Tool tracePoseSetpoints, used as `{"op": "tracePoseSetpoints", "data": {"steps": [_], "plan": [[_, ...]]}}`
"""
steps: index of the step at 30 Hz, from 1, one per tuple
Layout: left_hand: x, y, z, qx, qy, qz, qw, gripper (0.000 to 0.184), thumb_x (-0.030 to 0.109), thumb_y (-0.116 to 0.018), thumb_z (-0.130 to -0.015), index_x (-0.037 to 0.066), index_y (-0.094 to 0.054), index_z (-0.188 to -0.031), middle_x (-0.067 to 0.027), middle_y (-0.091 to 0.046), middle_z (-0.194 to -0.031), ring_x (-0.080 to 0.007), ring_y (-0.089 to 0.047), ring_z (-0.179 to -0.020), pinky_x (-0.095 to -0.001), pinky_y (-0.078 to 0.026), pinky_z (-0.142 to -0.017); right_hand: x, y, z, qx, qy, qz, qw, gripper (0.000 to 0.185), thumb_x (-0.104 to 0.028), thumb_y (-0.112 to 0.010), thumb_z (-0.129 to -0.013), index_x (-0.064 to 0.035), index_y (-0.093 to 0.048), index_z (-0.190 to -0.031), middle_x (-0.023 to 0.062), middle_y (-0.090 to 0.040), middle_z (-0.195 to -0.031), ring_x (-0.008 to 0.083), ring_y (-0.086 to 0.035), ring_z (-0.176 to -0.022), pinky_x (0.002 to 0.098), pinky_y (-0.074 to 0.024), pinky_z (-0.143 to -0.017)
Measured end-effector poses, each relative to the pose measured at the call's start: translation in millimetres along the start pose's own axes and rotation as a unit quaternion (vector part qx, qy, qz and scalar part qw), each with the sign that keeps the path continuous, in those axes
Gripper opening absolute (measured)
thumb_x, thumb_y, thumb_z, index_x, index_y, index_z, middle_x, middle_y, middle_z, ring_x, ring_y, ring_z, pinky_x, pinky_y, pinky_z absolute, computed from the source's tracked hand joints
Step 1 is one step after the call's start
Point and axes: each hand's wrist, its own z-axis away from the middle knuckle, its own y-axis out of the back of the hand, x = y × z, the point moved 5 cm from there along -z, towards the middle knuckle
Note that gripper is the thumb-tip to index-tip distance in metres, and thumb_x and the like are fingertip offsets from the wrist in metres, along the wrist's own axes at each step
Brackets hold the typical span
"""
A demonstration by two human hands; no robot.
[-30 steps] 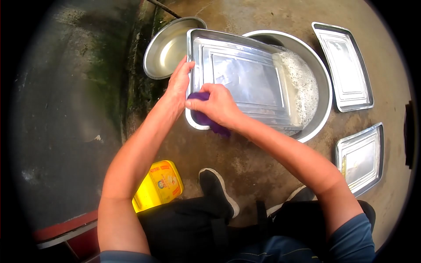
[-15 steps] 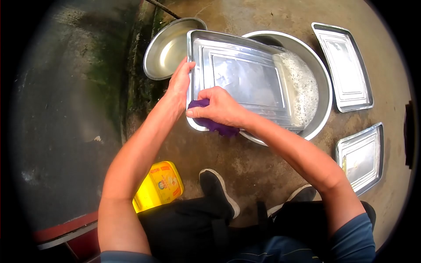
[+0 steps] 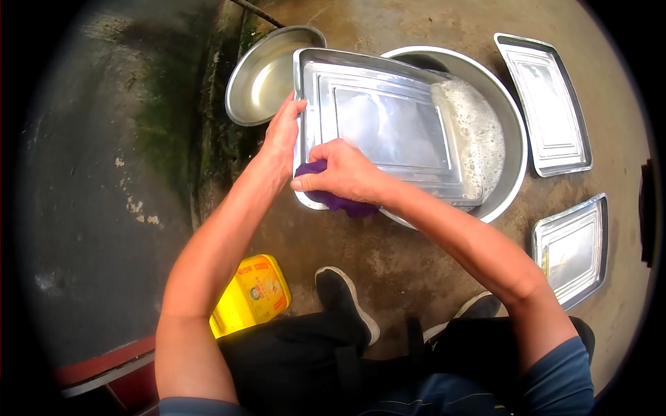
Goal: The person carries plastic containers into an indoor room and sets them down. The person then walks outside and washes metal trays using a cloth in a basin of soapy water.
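Note:
A rectangular metal tray (image 3: pixel 392 128) leans into a large round basin (image 3: pixel 513 156), its far end in the foamy water (image 3: pixel 475 132). My left hand (image 3: pixel 281 135) grips the tray's left rim, thumb over the edge and the other fingers hidden behind it. Closed around a purple cloth (image 3: pixel 340 203), my right hand (image 3: pixel 340 172) presses it on the tray's near left corner. Part of the cloth hangs below that corner.
A smaller metal bowl (image 3: pixel 239 87) holding cloudy liquid stands behind my left hand. Two more metal trays (image 3: pixel 551 114) lie on the wet ground to the right. A yellow plastic container (image 3: pixel 260 291) is near my feet. A dark, mossy-edged surface (image 3: pixel 104 208) borders the left.
Both hands and the tray have shifted only very slightly. The purple cloth stays at the same corner, and small pale splashes now show on the dark surface at left.

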Motion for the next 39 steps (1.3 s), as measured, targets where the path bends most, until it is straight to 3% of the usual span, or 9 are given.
{"op": "tracePoseSetpoints", "data": {"steps": [6, 12, 14, 16, 18, 22, 28, 34, 39], "plan": [[0.9, 10.1, -15.6, -0.016, -0.056, -0.025, 0.998, 0.037, 0.03, -0.052, -0.09, 0.011, -0.057, -0.121, -0.0106, -0.066, -0.106, -0.0253, -0.065, -0.092, -0.0404, -0.053, -0.082, 3.2, 13.3, -13.7, 0.103, -0.005, 0.034, 0.994, 0.036, -0.031, -0.078, -0.071, 0.0021, -0.064, -0.072, 0.008, -0.059, -0.06, 0.0109, -0.054, -0.058, 0.0309, -0.0459, -0.055], [2.6, 4.8, -8.1, 0.0, -0.049, -0.023, 0.999, 0.036, 0.031, -0.052, -0.089, 0.011, -0.058, -0.12, -0.0114, -0.067, -0.105, -0.0265, -0.066, -0.089, -0.04, -0.054, -0.081, 0.7, -1.8, -0.9, 0.001, 0.024, -0.012, 1.0, 0.039, -0.034, -0.079, -0.064, 0.0017, -0.064, -0.069, 0.0136, -0.06, -0.06, 0.0202, -0.059, -0.057, 0.0342, -0.0485, -0.058], [0.6, 5.5, -8.6, -0.015, -0.006, 0.01, 1.0, 0.059, 0.017, -0.045, -0.09, 0.015, -0.027, -0.146, -0.0145, -0.057, -0.12, -0.0274, -0.064, -0.096, -0.0416, -0.055, -0.082, 1.2, -2.5, -3.1, -0.016, 0.017, -0.009, 1.0, 0.04, -0.037, -0.078, -0.064, 0.0008, -0.065, -0.069, 0.0142, -0.06, -0.059, 0.0229, -0.06, -0.057, 0.0352, -0.0484, -0.059], [-1.5, 6.2, -8.4, -0.003, -0.008, -0.006, 1.0, 0.056, 0.017, -0.045, -0.09, 0.015, -0.032, -0.144, -0.0135, -0.058, -0.117, -0.0264, -0.064, -0.095, -0.0401, -0.055, -0.081, 4.3, -0.1, -6.7, 0.012, 0.022, 0.012, 1.0, 0.041, -0.038, -0.078, -0.064, 0.0005, -0.065, -0.069, 0.0148, -0.06, -0.06, 0.0246, -0.061, -0.058, 0.0363, -0.0485, -0.059], [2.2, 8.1, -6.8, 0.026, -0.097, -0.058, 0.993, 0.038, 0.031, -0.054, -0.088, 0.006, -0.06, -0.115, -0.0127, -0.066, -0.102, -0.0255, -0.065, -0.087, -0.04, -0.054, -0.079, 7.8, 2.5, -12.2, 0.038, 0.026, 0.034, 0.998, 0.042, -0.04, -0.077, -0.064, 0.0002, -0.065, -0.069, 0.0155, -0.06, -0.06, 0.0264, -0.062, -0.058, 0.0374, -0.0486, -0.059], [-0.1, 13.3, -12.2, 0.039, -0.048, -0.035, 0.997, 0.039, 0.033, -0.055, -0.088, 0.002, -0.06, -0.11, -0.0132, -0.065, -0.101, -0.0258, -0.065, -0.086, -0.0408, -0.054, -0.078, 14.9, 19.8, -25.3, 0.17, 0.028, 0.015, 0.985, 0.038, -0.033, -0.077, -0.073, 0.0021, -0.062, -0.072, 0.0064, -0.059, -0.059, 0.0106, -0.055, -0.057, 0.0307, -0.0457, -0.054], [-0.5, 17.8, -15.6, 0.052, -0.055, -0.056, 0.996, 0.039, 0.034, -0.057, -0.086, 0.002, -0.06, -0.109, -0.0134, -0.065, -0.1, -0.0255, -0.065, -0.084, -0.0393, -0.054, -0.076, 23.0, 10.7, -24.4, 0.111, 0.02, -0.052, 0.992, 0.036, -0.031, -0.075, -0.076, 0.0023, -0.062, -0.074, 0.0055, -0.061, -0.066, 0.0102, -0.055, -0.059, 0.029, -0.0465, -0.056], [-3.3, 21.9, -17.0, 0.059, -0.051, -0.094, 0.993, 0.044, 0.034, -0.057, -0.085, 0.001, -0.059, -0.114, -0.0132, -0.066, -0.102, -0.0253, -0.065, -0.089, -0.0384, -0.053, -0.08, 14.7, -1.5, -8.1, -0.107, 0.017, -0.015, 0.994, 0.037, -0.035, -0.075, -0.073, 0.001, -0.064, -0.075, 0.0038, -0.06, -0.066, 0.0119, -0.054, -0.064, 0.0292, -0.0458, -0.061], [1.1, 25.9, -17.8, 0.086, -0.065, -0.202, 0.973, 0.042, 0.029, -0.052, -0.091, -0.002, -0.057, -0.118, -0.0132, -0.064, -0.106, -0.0211, -0.062, -0.093, -0.0335, -0.05, -0.081, 74.4, 58.6, -13.4, 0.06, -0.028, 0.096, 0.993, 0.044, -0.042, -0.072, -0.069, 0.0005, -0.068, -0.079, 0.0134, -0.065, -0.071, 0.0229, -0.062, -0.067, 0.0356, -0.0498, -0.063]]}}
